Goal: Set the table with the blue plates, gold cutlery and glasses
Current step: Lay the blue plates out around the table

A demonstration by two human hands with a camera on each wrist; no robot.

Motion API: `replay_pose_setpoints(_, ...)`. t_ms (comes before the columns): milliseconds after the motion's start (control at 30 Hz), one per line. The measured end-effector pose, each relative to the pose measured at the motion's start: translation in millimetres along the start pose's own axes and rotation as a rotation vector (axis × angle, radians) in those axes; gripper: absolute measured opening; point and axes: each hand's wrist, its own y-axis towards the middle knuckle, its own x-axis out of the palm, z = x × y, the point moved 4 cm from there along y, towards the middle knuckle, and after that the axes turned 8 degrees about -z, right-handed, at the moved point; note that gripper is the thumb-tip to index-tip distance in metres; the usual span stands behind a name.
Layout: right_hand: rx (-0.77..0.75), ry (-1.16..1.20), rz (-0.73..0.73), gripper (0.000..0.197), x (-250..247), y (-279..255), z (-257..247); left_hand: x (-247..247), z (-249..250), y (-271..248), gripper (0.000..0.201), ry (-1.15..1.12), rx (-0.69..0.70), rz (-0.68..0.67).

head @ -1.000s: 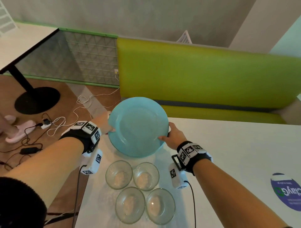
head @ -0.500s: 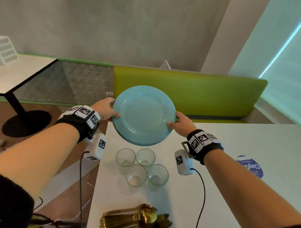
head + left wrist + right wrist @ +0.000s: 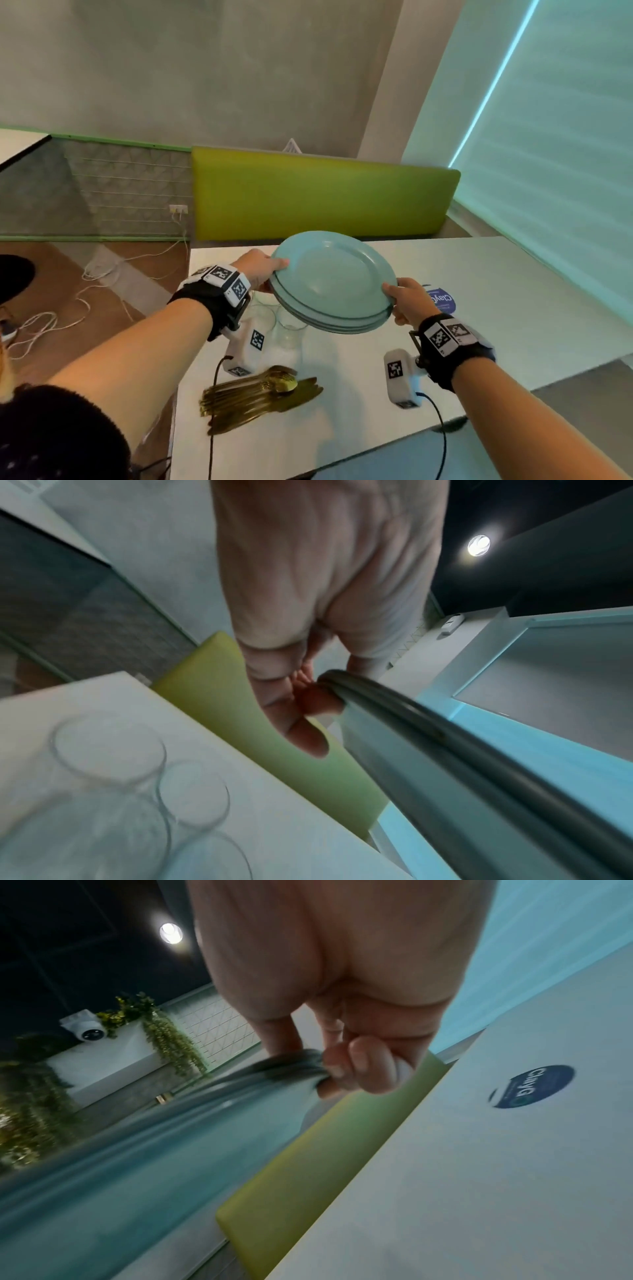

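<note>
Stack of round pale-blue ceramic plates (image 3: 334,284) held above white bench (image 3: 496,308) — left hand (image 3: 260,269) and right hand (image 3: 407,299) pinch opposite rims, thumbs on top. Clear glasses (image 3: 287,330) and gold cutlery pile (image 3: 257,394) on bench below.

- White table (image 3: 342,428): rectangular top, far edge towards a green bench.
- Clear glasses (image 3: 289,330): clustered upright on the table's left side, partly hidden.
- Gold cutlery (image 3: 257,397): one pile, near-left, just nearer than the glasses.
- Round blue sticker (image 3: 442,298): flat on the table, right of centre.
</note>
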Motion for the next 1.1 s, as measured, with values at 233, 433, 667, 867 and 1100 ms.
replay_pose_setpoints(233,0.037,0.041,0.158,0.031,-47,-23,49,70,-45,53,0.106,-0.048,0.005,-0.032)
replay_pose_setpoints(433,0.102,0.072,0.211,0.037,-76,-27,84,128,-11,2,0.049,-0.269,-0.064,-0.117)
replay_pose_setpoints(667,0.212,0.310,0.209,0.029,-104,-21,115,165,-17,37,0.036,-0.212,-0.045,-0.048)
replay_pose_setpoints(867,0.226,0.647,0.351,0.033,-125,-17,129,156,-53,96,0.063,-0.097,-0.058,0.150)
replay_pose_setpoints(1100,0.252,0.714,0.461,0.036,-134,-14,150,130,-11,50,0.045,-0.053,-0.065,0.379)
